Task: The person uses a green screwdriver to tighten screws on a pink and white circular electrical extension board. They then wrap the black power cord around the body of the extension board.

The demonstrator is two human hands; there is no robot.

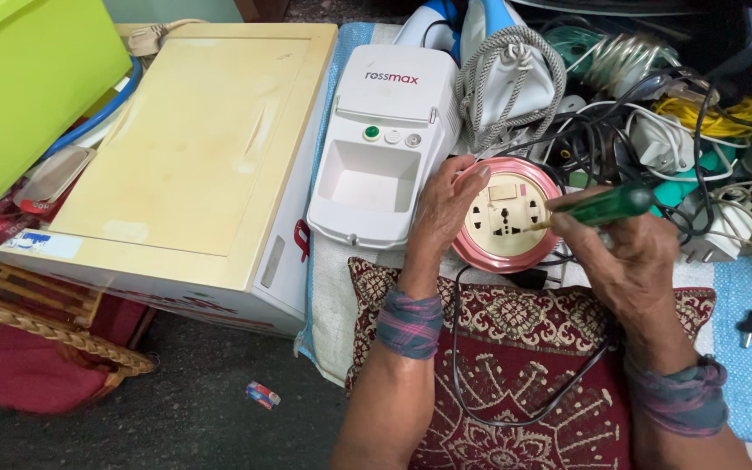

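Two hands work on a round pink-rimmed socket reel (pixel 505 215) lying at the far edge of a red patterned cushion (pixel 515 365). The left hand (pixel 444 209) curls over its left rim, steadying it; the right hand (pixel 628 252) is closed around a green-handled screwdriver (pixel 598 207), tip at the cream face. The reel looks light, rigid plastic, best gripped by its rim. Tangled cables (pixel 654 122) crowd behind, beside a white medical device (pixel 385 144).

left hand (pixel 442 211) steadies round socket reel (pixel 506 214) | right hand (pixel 621 252) holds green screwdriver (pixel 600 207)
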